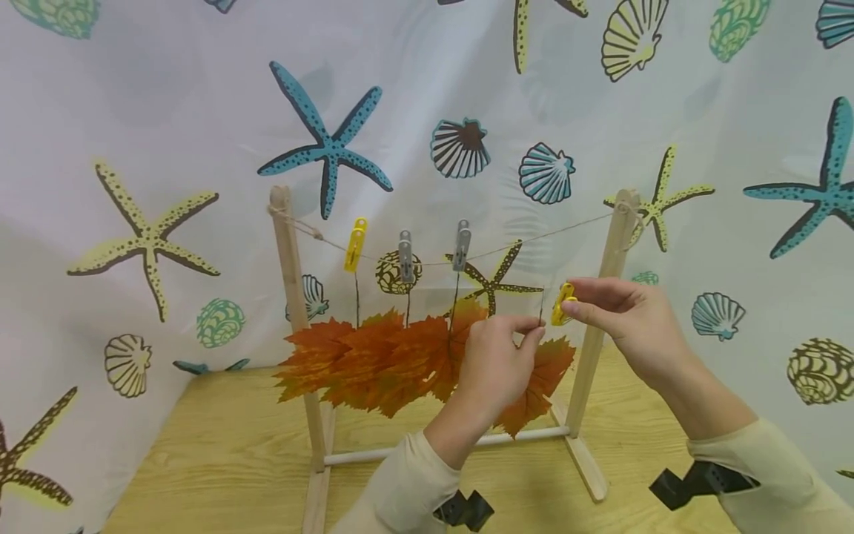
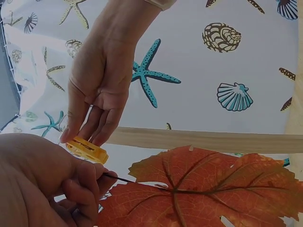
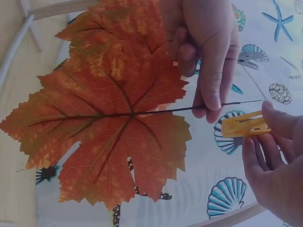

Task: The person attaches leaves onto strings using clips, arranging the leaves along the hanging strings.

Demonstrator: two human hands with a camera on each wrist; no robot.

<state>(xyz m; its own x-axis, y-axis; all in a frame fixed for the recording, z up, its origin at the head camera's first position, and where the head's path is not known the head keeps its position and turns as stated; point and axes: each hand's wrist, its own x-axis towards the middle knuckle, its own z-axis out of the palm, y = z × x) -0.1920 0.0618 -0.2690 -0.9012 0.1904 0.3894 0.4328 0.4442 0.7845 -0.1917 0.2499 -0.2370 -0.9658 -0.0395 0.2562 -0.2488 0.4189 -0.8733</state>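
Note:
Between thumb and finger my left hand point(image 1: 497, 360) pinches the thin dark stem point(image 3: 182, 109) of an orange-red artificial maple leaf point(image 3: 109, 127). The leaf hangs below that hand, near the rack's right post. My right hand point(image 1: 634, 326) holds a yellow clothespin point(image 1: 563, 304) between thumb and fingers, just right of the stem's upper end and apart from it. In the right wrist view the clothespin point(image 3: 246, 124) lies close beside the stem's tip. Left of my hands, several similar leaves point(image 1: 380, 360) hang overlapping from a string point(image 1: 514, 245), their stems under one yellow clothespin point(image 1: 356, 245) and two grey clothespins point(image 1: 405, 256).
The string runs between a left wooden post point(image 1: 290, 259) and a right wooden post point(image 1: 610, 259). A white crossbar point(image 1: 360, 456) joins the posts low down. The rack stands on a wood-grain table point(image 1: 213, 430), before a white curtain point(image 1: 220, 96) printed with starfish and shells.

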